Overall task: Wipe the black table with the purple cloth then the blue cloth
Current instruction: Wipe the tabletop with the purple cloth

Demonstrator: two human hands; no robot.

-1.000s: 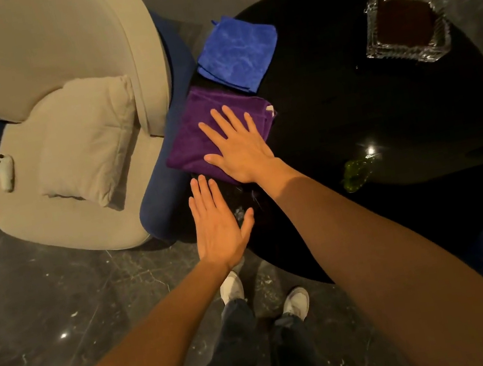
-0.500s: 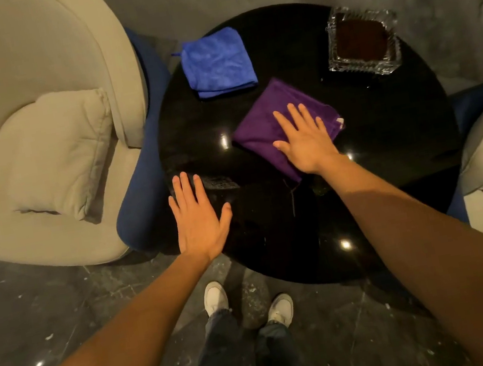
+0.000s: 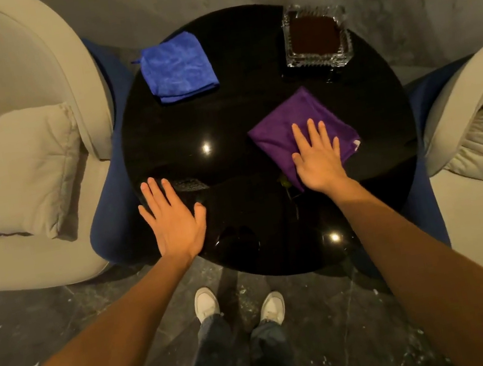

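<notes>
Purple cloth now lies at about four o'clock on the round black table, just beside the rim there, pinned flat under the right hand. A second ago it sat at the nine o'clock edge, touching the blue cloth; half a second ago it was near the centre. So the cloth has been swept across the top from the left side to the right, which reads as one full pass of the first wipe, with the near and far parts of the surface probably not yet covered. The right hand is spread wide, palm down, fingers splayed over the nearer half of the cloth and pressing rather than gripping it.

Folded into a rough square, the cloth sits as a diamond: one corner points toward twelve o'clock, at the glass ashtray, and the opposite corner points back toward six. Its long axis seems to run from ten to four o'clock, though the hand hides part of the outline.

The left hand rests open and flat on the table near the eight o'clock rim, holding nothing. The blue cloth lies folded at eleven o'clock, well apart from the purple one and untouched; its turn comes after.
</notes>
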